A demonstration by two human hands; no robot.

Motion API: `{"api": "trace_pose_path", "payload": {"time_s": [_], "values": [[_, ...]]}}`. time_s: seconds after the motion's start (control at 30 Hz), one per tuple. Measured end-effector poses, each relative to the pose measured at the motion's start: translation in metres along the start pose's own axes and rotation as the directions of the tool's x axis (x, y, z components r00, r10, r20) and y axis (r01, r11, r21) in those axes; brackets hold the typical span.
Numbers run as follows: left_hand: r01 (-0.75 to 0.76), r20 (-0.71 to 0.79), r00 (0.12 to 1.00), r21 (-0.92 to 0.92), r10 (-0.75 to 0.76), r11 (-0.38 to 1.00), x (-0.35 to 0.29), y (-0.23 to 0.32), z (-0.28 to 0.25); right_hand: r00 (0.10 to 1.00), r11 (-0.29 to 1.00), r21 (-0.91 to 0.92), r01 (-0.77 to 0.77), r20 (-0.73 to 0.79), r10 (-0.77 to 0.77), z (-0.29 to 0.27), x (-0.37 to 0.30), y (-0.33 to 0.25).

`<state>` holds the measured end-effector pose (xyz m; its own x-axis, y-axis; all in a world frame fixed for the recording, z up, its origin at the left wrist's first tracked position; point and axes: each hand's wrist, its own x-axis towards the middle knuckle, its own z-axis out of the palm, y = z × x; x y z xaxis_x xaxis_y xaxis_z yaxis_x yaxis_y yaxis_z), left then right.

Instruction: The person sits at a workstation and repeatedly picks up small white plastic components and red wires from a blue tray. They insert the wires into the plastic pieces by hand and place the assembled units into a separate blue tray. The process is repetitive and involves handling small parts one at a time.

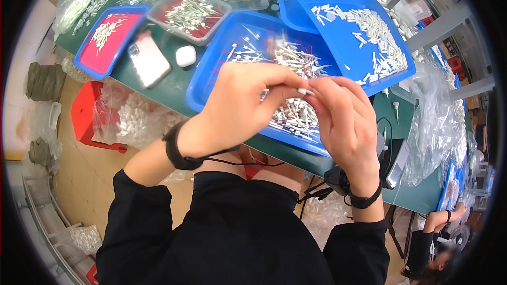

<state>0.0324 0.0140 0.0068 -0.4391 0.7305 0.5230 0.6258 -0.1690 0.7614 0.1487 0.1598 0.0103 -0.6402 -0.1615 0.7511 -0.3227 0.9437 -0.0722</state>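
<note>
My left hand and my right hand meet fingertip to fingertip over a blue tray. Together they pinch a small white tube-like part. The tray below holds a heap of thin white parts with coloured marks. Both wrists wear black bands, and a thin black cord runs from the left one. My dark sleeves come in from the lower edge.
A second blue tray with short white pieces overlaps at the right. A phone, a white earbud case, a pink-lined blue tray and a clear box lie at the left. Plastic bags crowd the green table. Another person sits at lower right.
</note>
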Motion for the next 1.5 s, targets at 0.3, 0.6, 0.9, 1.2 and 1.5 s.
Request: {"api": "trace_pose_path", "payload": {"time_s": [0.3, 0.6, 0.9, 1.2, 1.5], "values": [[0.009, 0.032, 0.999, 0.626, -0.037, 0.78, 0.044, -0.087, -0.096, 0.755, 0.807, -0.091, -0.584, 0.305, 0.581, -0.021, 0.005, 0.107], [0.065, 0.036, 0.982, 0.855, -0.185, 0.515, 0.067, -0.17, -0.155, 0.781, 0.871, -0.15, -0.468, 0.391, 0.487, -0.005, -0.028, 0.149], [-0.28, -0.022, 0.813, 0.862, 0.582, 0.423, 0.075, -0.142, -0.148, 0.813, 0.867, -0.194, -0.46, 0.301, 0.499, -0.01, -0.029, 0.153], [-0.182, -0.077, 0.954, 0.619, 0.29, 0.764, 0.046, -0.045, -0.065, 0.78, 0.847, -0.286, -0.447, 0.338, 0.526, -0.012, -0.031, 0.171], [0.065, 0.132, 0.99, -0.053, -0.058, 0.996, -0.002, 0.016, -0.02, 0.771, 0.784, 0.054, -0.619, 0.234, 0.592, -0.037, 0.0, 0.102]]}}
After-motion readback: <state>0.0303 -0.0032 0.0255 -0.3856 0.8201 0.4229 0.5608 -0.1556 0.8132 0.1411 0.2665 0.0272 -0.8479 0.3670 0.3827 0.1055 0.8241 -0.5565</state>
